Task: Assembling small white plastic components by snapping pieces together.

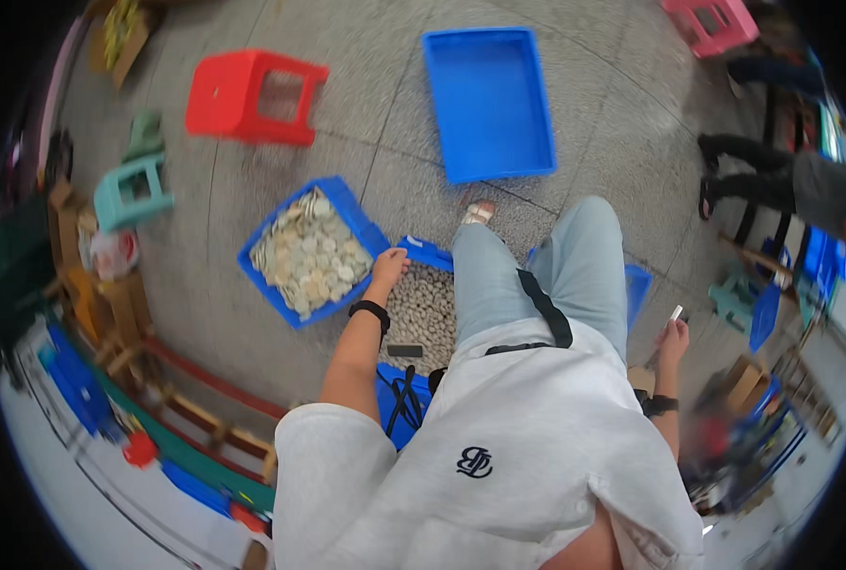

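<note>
My left hand (392, 267) is at the corner where two blue bins meet, its fingers drawn together. Whatever they may hold is too small to make out. Left of it, a blue bin (356, 211) is heaped with flat, pale round pieces (314, 249). Just below the hand lies another blue bin (427, 252), filled with small grey-beige rounded pieces (421, 309). A dark rectangular object (405, 351) rests on these. Out to the right, beyond my knee, my right hand (671, 339) is closed on a small white stick-like piece (677, 312); a dark bit shows beside it.
Ahead on the grey floor are a large blue tray (490, 104) and a red stool (252, 98). A teal stool (133, 193) stands at the left, a pink stool (713, 24) at the far right. Another person's legs (751, 176) show at the right. Wooden framing (200, 408) runs along the lower left.
</note>
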The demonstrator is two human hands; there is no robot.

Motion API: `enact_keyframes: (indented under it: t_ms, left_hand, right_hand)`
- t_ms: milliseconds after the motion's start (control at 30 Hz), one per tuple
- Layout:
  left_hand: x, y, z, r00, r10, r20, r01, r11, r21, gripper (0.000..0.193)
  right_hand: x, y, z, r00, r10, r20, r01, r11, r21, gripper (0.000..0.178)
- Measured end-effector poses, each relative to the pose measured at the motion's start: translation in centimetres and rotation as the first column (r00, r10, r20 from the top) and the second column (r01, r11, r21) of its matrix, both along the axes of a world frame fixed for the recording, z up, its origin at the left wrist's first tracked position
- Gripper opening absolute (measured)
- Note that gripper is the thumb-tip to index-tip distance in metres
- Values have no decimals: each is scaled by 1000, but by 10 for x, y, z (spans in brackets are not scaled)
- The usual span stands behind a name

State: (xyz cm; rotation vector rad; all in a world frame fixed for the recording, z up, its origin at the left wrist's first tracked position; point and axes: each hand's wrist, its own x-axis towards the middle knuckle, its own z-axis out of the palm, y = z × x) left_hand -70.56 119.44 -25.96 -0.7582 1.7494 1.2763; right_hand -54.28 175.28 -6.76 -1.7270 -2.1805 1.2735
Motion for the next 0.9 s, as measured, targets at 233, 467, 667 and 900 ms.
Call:
enact_keyframes:
  t_ms: [233, 467, 667, 900]
  left_hand:
    - [134, 41, 15, 933, 321, 165, -339, 935, 103, 40]
    - [142, 115, 56, 865, 166, 474, -340, 888, 310, 75]
    - [66, 80, 102, 945, -111, 308, 63, 985, 162, 63]
    - [-95, 63, 103, 942, -325, -88, 326, 945, -7, 52]
  right_hand:
    - [-163, 8, -35, 831, 556, -30, -556, 827, -85, 14]
    - [-295, -100, -64, 537, 813, -226, -844, 514, -155, 19]
    - [-300, -116, -67, 451, 840, -303, -891, 446, -91, 20]
    - [-172, -28, -138, 871, 485, 75, -482, 874, -64, 20]
